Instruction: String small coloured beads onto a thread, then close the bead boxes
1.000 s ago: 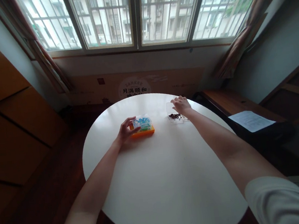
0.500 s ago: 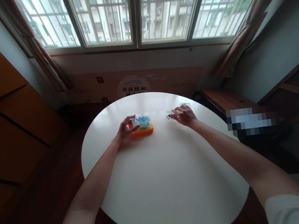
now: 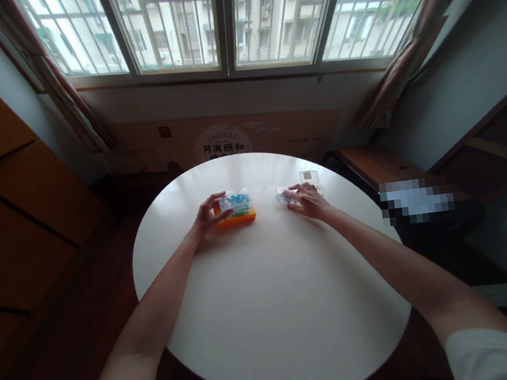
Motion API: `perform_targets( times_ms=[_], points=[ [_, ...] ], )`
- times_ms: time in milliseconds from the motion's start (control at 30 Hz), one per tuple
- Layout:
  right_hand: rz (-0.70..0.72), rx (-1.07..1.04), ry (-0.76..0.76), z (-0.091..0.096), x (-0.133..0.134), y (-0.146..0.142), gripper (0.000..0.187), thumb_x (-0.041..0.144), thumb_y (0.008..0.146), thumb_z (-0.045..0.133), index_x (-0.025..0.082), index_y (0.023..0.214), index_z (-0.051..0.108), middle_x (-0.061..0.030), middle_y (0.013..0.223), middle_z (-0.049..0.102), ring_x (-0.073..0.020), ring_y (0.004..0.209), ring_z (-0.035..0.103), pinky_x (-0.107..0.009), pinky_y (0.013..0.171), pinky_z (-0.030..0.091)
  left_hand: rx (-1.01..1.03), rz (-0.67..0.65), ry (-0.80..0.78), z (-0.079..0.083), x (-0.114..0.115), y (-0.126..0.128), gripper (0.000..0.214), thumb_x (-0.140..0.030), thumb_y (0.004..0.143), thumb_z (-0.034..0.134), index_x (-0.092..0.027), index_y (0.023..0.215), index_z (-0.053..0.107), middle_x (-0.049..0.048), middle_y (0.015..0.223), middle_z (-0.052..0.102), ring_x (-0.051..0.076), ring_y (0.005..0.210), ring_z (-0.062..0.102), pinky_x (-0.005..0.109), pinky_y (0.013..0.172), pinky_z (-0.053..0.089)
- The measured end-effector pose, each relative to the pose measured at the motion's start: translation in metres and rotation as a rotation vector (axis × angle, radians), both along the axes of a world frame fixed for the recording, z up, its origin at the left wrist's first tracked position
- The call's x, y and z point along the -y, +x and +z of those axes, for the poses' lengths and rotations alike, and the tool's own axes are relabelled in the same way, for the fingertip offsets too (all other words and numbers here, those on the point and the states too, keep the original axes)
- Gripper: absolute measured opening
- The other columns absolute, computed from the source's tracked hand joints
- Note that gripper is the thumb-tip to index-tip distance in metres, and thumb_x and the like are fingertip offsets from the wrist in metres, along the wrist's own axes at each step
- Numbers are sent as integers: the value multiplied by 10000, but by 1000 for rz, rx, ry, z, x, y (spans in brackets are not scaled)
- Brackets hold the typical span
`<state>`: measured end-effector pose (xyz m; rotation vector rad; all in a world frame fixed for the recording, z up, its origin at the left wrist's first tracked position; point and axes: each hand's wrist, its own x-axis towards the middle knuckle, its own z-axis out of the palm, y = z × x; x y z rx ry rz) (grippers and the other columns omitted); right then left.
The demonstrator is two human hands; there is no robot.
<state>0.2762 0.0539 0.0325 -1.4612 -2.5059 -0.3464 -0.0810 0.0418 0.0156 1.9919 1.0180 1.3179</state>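
Note:
An orange box with a clear lid and blue pieces inside (image 3: 237, 207) lies on the round white table (image 3: 270, 286). My left hand (image 3: 208, 215) grips its left end, thumb on top and fingers curled round the side. My right hand (image 3: 306, 201) rests on a small clear plastic container (image 3: 283, 195), fingers bent over it and covering most of it. A second small clear piece (image 3: 308, 176), perhaps a lid, lies just behind that hand.
A dark wooden bench (image 3: 386, 180) with a blurred-out paper (image 3: 416, 199) stands to the right of the table. A cardboard panel with printed characters (image 3: 222, 144) leans under the window. Wooden cabinets (image 3: 10, 201) line the left wall.
My right hand has pulled the small clear container nearer and to the left and now covers it. A separate clear piece stays behind. My left hand stays on the orange box.

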Motion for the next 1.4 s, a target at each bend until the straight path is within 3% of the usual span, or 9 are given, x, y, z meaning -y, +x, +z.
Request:
perform_targets(
  times_ms=[300, 467, 600, 700, 833, 1000, 1167, 1300, 1400],
  points=[
    [-36, -166, -192, 22, -13, -16, 496, 445, 743, 630, 210, 1171, 543, -114, 1062, 644, -319, 965, 576, -442, 811, 407, 38, -23, -30, -6, -4, -2, 635, -407, 681, 720, -157, 1224, 508, 121, 1109, 612, 248, 1007, 608, 416, 891, 498],
    [161, -383, -87, 58, -12, -69, 462, 490, 765, 610, 236, 1148, 562, -92, 1134, 617, -292, 1013, 553, -438, 860, 380, 69, -42, -15, -8, -7, -4, 921, -365, 669, 739, -205, 1427, 241, 103, 1073, 613, 250, 1008, 611, 429, 891, 495],
    [336, -336, -74, 79, -5, -122, 479, 506, 767, 610, 253, 1170, 560, -88, 1200, 582, -298, 1074, 497, -451, 898, 323, 81, -51, -5, -5, -4, -4, 970, -335, 681, 734, -220, 1450, 154, 108, 1085, 605, 249, 982, 619, 431, 863, 503],
    [382, -280, -85, 81, -2, -148, 489, 491, 766, 618, 256, 1189, 554, -90, 1225, 564, -301, 1088, 472, -439, 893, 312, 84, -84, -3, 0, 0, -2, 955, -332, 700, 719, -215, 1451, 139, 122, 1099, 608, 249, 974, 620, 417, 833, 514],
    [395, -217, -116, 74, -1, -161, 520, 516, 763, 609, 272, 1216, 539, -81, 1227, 562, -305, 1092, 460, -440, 893, 312, 64, -69, 11, 3, 3, -2, 929, -344, 707, 711, -211, 1445, 163, 125, 1087, 614, 237, 925, 631, 386, 788, 525],
    [259, -326, -18, 65, -20, -130, 444, 513, 874, 416, 265, 1226, 528, -71, 1258, 538, -296, 1134, 435, -458, 912, 334, -10, 1, 24, 0, 0, -3, 963, -385, 678, 726, -223, 1445, 167, 133, 1163, 574, 253, 987, 613, 389, 827, 511],
    [-139, -282, 65, 56, -62, -45, 401, 336, 854, 453, 179, 1208, 559, -141, 1223, 534, -347, 1094, 437, -498, 891, 359, -42, 43, 120, 5, -2, -3, 809, -416, 723, 681, -250, 1406, 282, 136, 1360, 431, 257, 1133, 526, 382, 907, 472],
    [-385, -106, -32, 47, -83, 17, 482, 269, 803, 505, 209, 1281, 505, -146, 1303, 468, -387, 1121, 413, -519, 873, 382, -69, 54, 146, 13, 1, 0, 557, -407, 792, 611, -227, 1295, 454, 104, 1287, 504, 229, 1127, 526, 346, 876, 484],
    [-472, 12, -157, 39, -89, 40, 569, 272, 772, 543, 272, 1332, 444, -126, 1393, 386, -417, 1172, 381, -553, 886, 372, -77, 59, 146, 17, 3, 2, 516, -407, 803, 599, -213, 1267, 481, 101, 1256, 527, 223, 1130, 522, 334, 855, 490]
  ],
)
